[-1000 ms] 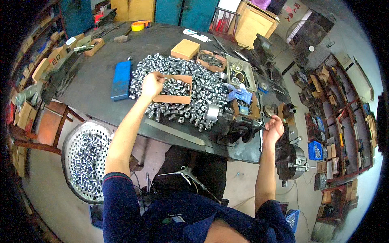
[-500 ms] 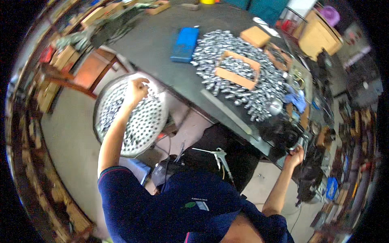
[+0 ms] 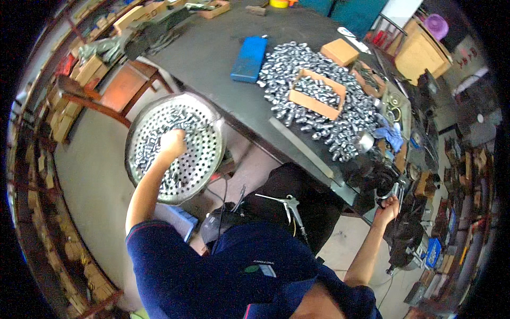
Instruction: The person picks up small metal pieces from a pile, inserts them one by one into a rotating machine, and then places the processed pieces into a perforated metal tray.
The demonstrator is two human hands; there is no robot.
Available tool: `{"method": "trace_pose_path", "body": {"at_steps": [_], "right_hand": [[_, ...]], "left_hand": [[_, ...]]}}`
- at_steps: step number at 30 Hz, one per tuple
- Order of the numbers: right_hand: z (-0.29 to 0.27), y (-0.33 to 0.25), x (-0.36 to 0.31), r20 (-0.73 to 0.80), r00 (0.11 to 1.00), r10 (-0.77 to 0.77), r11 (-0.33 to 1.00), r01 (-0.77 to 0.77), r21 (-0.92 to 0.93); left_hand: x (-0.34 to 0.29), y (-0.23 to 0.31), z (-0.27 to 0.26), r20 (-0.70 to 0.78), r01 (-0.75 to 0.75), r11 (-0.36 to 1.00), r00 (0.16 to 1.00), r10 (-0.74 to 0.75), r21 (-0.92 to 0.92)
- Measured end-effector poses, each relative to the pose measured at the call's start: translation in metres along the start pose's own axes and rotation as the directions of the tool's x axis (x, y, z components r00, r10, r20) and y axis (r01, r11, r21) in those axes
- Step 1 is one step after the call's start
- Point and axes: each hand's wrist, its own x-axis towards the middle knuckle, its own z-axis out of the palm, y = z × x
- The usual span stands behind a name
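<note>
My left hand [image 3: 173,144] is down at a round metal tray [image 3: 204,171] full of holes, among small shiny metal parts [image 3: 146,151]. Its fingers curl under and are partly hidden, so what they pinch does not show. Off to the right, my right hand [image 3: 389,206] closes round a metal handle [image 3: 396,190] on a dark machine [image 3: 369,175] at the bench edge. Beyond the machine lies a wide heap of similar metal parts [image 3: 289,109], with an open cardboard box [image 3: 313,108] of them standing in its middle.
A blue box [image 3: 248,59] lies on the dark bench [image 3: 212,66] left of the heap; a flat metal bar [image 3: 300,147] lies near its front edge. An air blow gun [image 3: 289,204] is before my lap. A wooden stool [image 3: 123,91] stands behind the tray.
My left hand has come down and nearer from the tray's far rim to the metal parts in it. My right hand remains at the machine handle.
</note>
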Motion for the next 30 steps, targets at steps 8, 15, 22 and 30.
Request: {"method": "trace_pose_path", "body": {"at_steps": [8,15,22,30], "right_hand": [[0.016,-0.008,-0.007,-0.079,0.996,0.041,0.999,-0.04,0.025],[0.023,-0.017,-0.015,-0.093,0.995,0.033,0.999,-0.036,-0.029],[0.027,-0.02,-0.022,-0.096,0.995,0.041,0.999,-0.043,-0.016],[0.023,-0.037,-0.035,-0.058,0.996,-0.064,0.998,0.063,-0.013]], "left_hand": [[0.017,0.132,-0.06,-0.075,-0.16,0.249,0.945,0.319,-0.955],[0.041,0.316,-0.098,-0.219,-0.102,-0.214,0.733,0.644,-0.971],[0.049,0.363,-0.101,-0.242,0.015,-0.34,0.675,0.697,-0.94],[0.05,0.364,-0.106,-0.266,-0.103,-0.269,0.676,0.687,-0.958]]}}
